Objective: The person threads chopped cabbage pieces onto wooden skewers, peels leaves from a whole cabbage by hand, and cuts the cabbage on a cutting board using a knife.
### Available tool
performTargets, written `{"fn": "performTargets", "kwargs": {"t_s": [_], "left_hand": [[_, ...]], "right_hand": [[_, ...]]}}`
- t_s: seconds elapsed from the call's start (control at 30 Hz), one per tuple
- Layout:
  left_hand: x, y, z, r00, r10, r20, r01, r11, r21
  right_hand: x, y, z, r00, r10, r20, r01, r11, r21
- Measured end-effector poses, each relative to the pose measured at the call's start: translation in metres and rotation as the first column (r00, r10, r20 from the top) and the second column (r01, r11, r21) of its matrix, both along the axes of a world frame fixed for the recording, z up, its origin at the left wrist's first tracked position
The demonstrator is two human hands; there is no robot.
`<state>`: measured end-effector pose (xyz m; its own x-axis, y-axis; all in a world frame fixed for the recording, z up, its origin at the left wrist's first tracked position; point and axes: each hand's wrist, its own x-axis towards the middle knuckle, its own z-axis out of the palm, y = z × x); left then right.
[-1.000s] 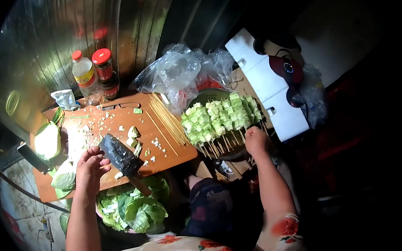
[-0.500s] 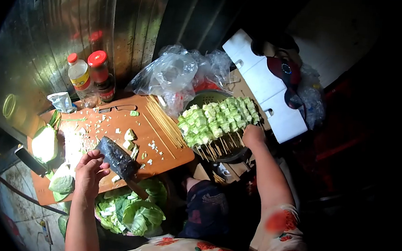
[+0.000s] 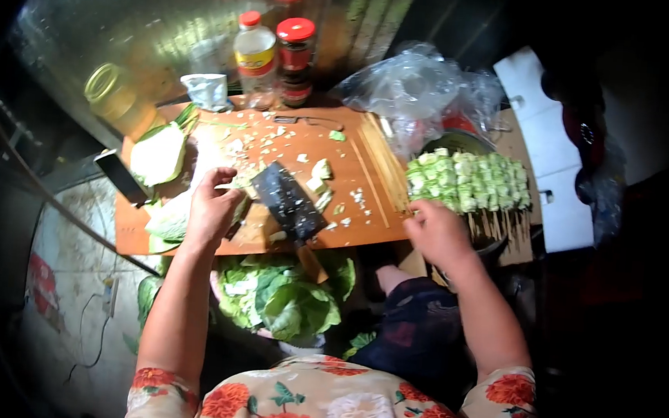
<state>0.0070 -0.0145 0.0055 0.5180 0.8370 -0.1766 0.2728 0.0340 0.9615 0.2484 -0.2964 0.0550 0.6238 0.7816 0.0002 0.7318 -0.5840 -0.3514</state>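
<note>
My left hand [image 3: 215,206] is over the left part of the wooden cutting board [image 3: 359,199], its fingers loosely bent and apart with nothing visible in them. Beside it lie a cabbage piece [image 3: 168,221] and a cabbage half [image 3: 158,156]. A cleaver [image 3: 292,204] rests on the board between my hands, handle toward me. My right hand [image 3: 441,235] is at the board's right edge, fingertips pinched at the lower ends of a bundle of bamboo skewers [image 3: 384,162]; whatever is between them is hidden. Just beyond it sit rows of skewered cabbage [image 3: 470,180] over a pot.
Behind the board stand a bottle [image 3: 254,57], red-lidded jars [image 3: 295,45] and plastic bags [image 3: 415,86]. A phone [image 3: 121,178] leans at the left. Cabbage leaves [image 3: 284,299] fill a container below the board. White foam panels [image 3: 547,147] are at the right.
My right hand has left the skewered cabbage and moved left to the bamboo skewers. My left hand has moved away from the cleaver toward the cabbage piece. The view has shifted left.
</note>
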Motion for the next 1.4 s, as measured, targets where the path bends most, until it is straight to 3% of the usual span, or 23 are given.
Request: {"fn": "performTargets", "kwargs": {"t_s": [0.13,0.27,0.43,0.57,0.67,0.73,0.77,0.9,1.0,1.13,1.2,1.27,1.33,1.4], "left_hand": [[-0.022,0.013,-0.006,0.885,0.026,-0.466,0.21,0.869,0.447],[-0.037,0.029,-0.012,0.758,0.084,-0.647,0.296,0.839,0.456],[-0.044,0.037,-0.04,0.653,0.029,-0.757,0.371,0.859,0.353],[-0.039,0.036,-0.048,0.651,0.001,-0.759,0.364,0.877,0.314],[-0.039,0.041,-0.06,0.653,-0.014,-0.757,0.367,0.88,0.301],[-0.037,0.04,-0.053,0.648,-0.021,-0.761,0.363,0.888,0.284],[-0.037,0.04,-0.051,0.645,-0.028,-0.763,0.358,0.894,0.27],[-0.036,0.041,-0.056,0.635,-0.027,-0.772,0.358,0.896,0.263],[-0.037,0.042,-0.058,0.676,-0.016,-0.736,0.365,0.876,0.316],[-0.033,0.044,-0.054,0.636,-0.047,-0.771,0.367,0.897,0.248],[-0.034,0.046,-0.057,0.642,-0.039,-0.766,0.358,0.898,0.254],[-0.034,0.048,-0.061,0.716,-0.079,-0.694,0.334,0.912,0.24],[-0.03,0.043,-0.057,0.754,-0.115,-0.646,0.287,0.943,0.167],[-0.025,0.04,-0.057,0.792,-0.142,-0.594,0.242,0.966,0.092]], "right_hand": [[-0.065,0.055,-0.041,0.97,0.166,-0.179,-0.183,0.98,-0.082],[-0.104,0.086,-0.048,0.929,0.077,-0.363,-0.203,0.924,-0.323],[-0.128,0.098,-0.078,0.911,0.06,-0.409,-0.218,0.909,-0.354],[-0.13,0.104,-0.103,0.919,0.059,-0.39,-0.242,0.866,-0.438],[-0.129,0.102,-0.097,0.91,-0.008,-0.416,-0.165,0.91,-0.379],[-0.132,0.102,-0.09,0.899,-0.056,-0.434,-0.055,0.969,-0.24],[-0.132,0.102,-0.084,0.884,-0.114,-0.453,-0.013,0.963,-0.268],[-0.126,0.089,-0.08,0.856,-0.097,-0.508,-0.022,0.975,-0.222],[-0.116,0.072,-0.081,0.871,-0.006,-0.491,-0.101,0.976,-0.192],[-0.105,0.04,-0.077,0.854,0.179,-0.488,-0.288,0.945,-0.157],[-0.099,0.03,-0.06,0.739,0.358,-0.571,-0.54,0.821,-0.184],[-0.093,0.033,-0.032,0.688,0.295,-0.663,-0.598,0.747,-0.289],[-0.091,0.039,-0.009,0.685,0.171,-0.708,-0.532,0.781,-0.327],[-0.088,0.027,-0.05,0.585,0.212,-0.783,-0.325,0.946,0.013]]}}
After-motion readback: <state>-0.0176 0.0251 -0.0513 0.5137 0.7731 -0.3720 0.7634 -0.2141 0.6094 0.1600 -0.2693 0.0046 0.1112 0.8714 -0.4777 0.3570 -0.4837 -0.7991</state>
